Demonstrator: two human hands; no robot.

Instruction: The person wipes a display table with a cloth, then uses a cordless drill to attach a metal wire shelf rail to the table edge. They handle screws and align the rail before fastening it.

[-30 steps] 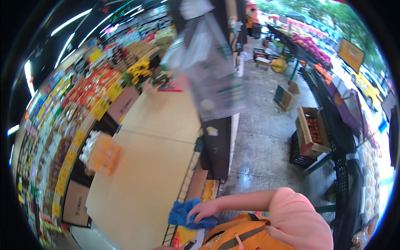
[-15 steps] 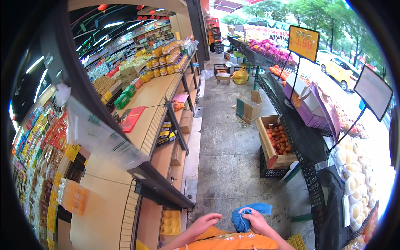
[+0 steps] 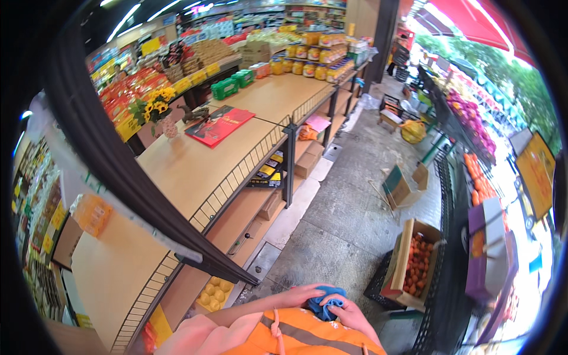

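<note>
Wooden shelving (image 3: pixel 195 171) with wire rails lines a grey concrete floor (image 3: pixel 349 219) under ceiling strip lights (image 3: pixel 127 18).

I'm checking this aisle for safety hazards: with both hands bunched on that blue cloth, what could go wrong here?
With the left hand and right hand both on the blue cloth, neither is free to break a stumble. The fruit crate and the open cardboard box sit on the concrete floor, possibly in the walking path.

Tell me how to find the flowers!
Look at the long wooden shelf top on the left. Near its back edge, beside a flat red box, stands a pale vase of sunflowers. It is the only bunch of yellow blooms with green leaves there.
</note>
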